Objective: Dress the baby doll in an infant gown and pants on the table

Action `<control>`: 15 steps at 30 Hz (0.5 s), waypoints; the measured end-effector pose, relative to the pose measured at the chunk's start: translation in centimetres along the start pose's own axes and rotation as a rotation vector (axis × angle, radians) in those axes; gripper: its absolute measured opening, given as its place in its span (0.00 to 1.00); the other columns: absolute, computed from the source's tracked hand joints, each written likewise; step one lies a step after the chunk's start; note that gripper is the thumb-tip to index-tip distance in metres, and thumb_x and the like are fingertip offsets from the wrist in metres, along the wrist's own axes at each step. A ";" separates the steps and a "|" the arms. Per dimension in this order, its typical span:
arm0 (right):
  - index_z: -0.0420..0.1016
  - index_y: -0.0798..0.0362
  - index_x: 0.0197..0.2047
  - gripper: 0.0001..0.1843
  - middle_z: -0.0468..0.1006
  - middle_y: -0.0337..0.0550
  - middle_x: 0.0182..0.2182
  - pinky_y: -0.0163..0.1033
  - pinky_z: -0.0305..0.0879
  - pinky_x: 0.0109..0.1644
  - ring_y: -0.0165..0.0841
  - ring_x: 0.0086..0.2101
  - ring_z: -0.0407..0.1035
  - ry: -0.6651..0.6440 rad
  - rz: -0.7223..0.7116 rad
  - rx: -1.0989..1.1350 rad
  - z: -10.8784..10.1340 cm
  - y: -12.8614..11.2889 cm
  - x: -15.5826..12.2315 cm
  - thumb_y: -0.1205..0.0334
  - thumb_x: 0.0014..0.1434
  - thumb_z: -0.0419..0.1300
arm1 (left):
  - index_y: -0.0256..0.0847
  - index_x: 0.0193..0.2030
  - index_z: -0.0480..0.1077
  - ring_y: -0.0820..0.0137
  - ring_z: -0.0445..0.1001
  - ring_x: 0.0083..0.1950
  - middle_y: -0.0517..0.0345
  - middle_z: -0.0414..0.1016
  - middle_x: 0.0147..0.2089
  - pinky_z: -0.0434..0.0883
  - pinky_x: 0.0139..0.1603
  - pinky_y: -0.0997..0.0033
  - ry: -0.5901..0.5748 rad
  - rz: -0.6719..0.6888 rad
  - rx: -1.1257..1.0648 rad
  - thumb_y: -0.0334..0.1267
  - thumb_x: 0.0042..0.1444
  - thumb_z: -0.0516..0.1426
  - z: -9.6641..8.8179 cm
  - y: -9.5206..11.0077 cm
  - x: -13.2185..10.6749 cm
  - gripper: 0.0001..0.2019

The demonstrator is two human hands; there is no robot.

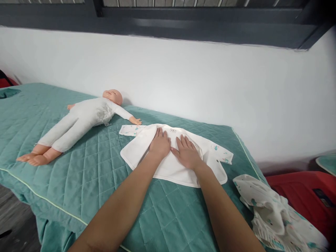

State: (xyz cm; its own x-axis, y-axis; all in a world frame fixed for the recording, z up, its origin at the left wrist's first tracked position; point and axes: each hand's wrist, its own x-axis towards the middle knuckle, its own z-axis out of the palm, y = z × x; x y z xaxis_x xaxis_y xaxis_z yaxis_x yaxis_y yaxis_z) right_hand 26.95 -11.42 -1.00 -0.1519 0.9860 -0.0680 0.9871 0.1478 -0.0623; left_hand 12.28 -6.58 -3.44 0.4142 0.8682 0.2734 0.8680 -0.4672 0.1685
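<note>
A small white baby shirt [168,168] lies spread out on the green quilted bed cover [86,164], its patterned sleeves out to both sides. My left hand [159,143] lies flat on the shirt's middle, fingers stretched out. My right hand [187,152] rests flat beside it, thumb touching the left hand. Neither hand holds anything. A baby doll [81,120] in a white suit lies on its back to the left, one arm reaching toward the shirt's left sleeve.
A crumpled patterned cloth [275,213] lies at the bed's right front corner. A white wall [210,87] runs behind the bed. A red object [301,196] stands on the right, beyond the bed's edge. The bed's front edge drops to a dark floor at left.
</note>
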 end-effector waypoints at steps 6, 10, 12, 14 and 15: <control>0.45 0.60 0.74 0.38 0.40 0.55 0.73 0.52 0.39 0.72 0.47 0.71 0.36 0.023 -0.027 -0.031 0.3 -0.1 -0.3 0.43 0.70 0.36 | 0.19 0.67 0.58 0.53 0.50 0.75 0.28 0.55 0.71 0.53 0.72 0.50 0.026 -0.072 -0.013 0.38 0.69 0.39 0.3 0.1 -0.3 0.27; 0.46 0.68 0.73 0.40 0.42 0.63 0.72 0.51 0.39 0.72 0.46 0.71 0.37 0.039 -0.056 -0.052 0.6 -0.3 -1.1 0.44 0.71 0.36 | 0.24 0.68 0.59 0.55 0.52 0.75 0.33 0.55 0.72 0.52 0.73 0.53 0.023 -0.074 -0.013 0.39 0.70 0.40 -0.4 0.7 -1.4 0.27; 0.46 0.71 0.72 0.42 0.42 0.65 0.72 0.50 0.39 0.72 0.46 0.71 0.37 0.028 -0.069 -0.051 0.7 -0.3 -1.7 0.42 0.70 0.36 | 0.24 0.68 0.59 0.55 0.52 0.75 0.35 0.55 0.72 0.52 0.73 0.54 0.018 -0.067 -0.017 0.40 0.70 0.40 -0.8 1.0 -2.3 0.27; 0.45 0.73 0.72 0.44 0.41 0.66 0.72 0.49 0.39 0.72 0.46 0.71 0.36 0.016 -0.083 -0.046 0.7 -0.3 -2.4 0.41 0.70 0.36 | 0.26 0.68 0.59 0.56 0.52 0.74 0.37 0.55 0.73 0.52 0.73 0.54 0.012 -0.060 -0.018 0.41 0.69 0.40 -1.3 1.3 -3.3 0.27; 0.45 0.73 0.72 0.44 0.41 0.66 0.72 0.49 0.39 0.72 0.46 0.71 0.36 0.010 -0.087 -0.042 0.7 -0.3 -2.8 0.41 0.70 0.36 | 0.27 0.68 0.59 0.56 0.52 0.75 0.39 0.55 0.73 0.52 0.73 0.54 0.009 -0.057 -0.018 0.42 0.69 0.40 -1.5 1.4 -3.9 0.27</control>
State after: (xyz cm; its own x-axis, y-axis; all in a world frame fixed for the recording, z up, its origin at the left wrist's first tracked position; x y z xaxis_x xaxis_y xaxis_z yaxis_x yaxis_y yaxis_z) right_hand 27.03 -14.31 -1.45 -0.2372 0.9700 -0.0539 0.9714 0.2361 -0.0254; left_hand 11.51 -10.86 -2.88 0.3615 0.8921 0.2711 0.8851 -0.4197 0.2011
